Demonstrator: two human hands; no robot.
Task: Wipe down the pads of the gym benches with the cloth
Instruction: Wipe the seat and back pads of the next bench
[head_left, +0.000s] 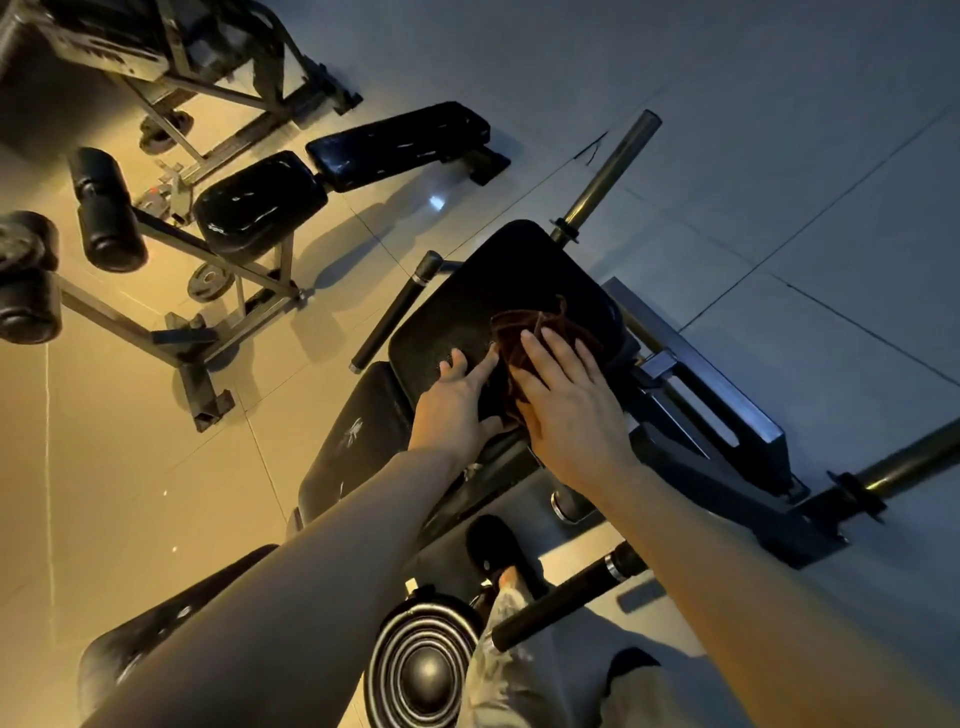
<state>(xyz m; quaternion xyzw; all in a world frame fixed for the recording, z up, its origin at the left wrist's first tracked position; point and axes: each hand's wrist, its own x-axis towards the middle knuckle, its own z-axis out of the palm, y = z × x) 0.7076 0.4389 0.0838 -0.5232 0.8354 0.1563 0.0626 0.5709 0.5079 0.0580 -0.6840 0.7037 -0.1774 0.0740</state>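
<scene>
A dark brown cloth (524, 332) lies bunched on the black upper pad (467, 301) of the bench in front of me. My right hand (571, 405) lies flat on the cloth with straight fingers, pressing it against the pad. My left hand (457, 400) rests beside it on the same pad, fingers spread, its fingertips touching the cloth's left edge. A second black pad (358, 441) of this bench lies below, under my left forearm.
Another bench with a black seat pad (260, 208) and back pad (400, 140) stands at the upper left, with roller pads (104, 208) and a weight plate (210, 283) on the floor. Metal bars (608, 176) stick out of the frame to the right. My foot (498, 551) stands below.
</scene>
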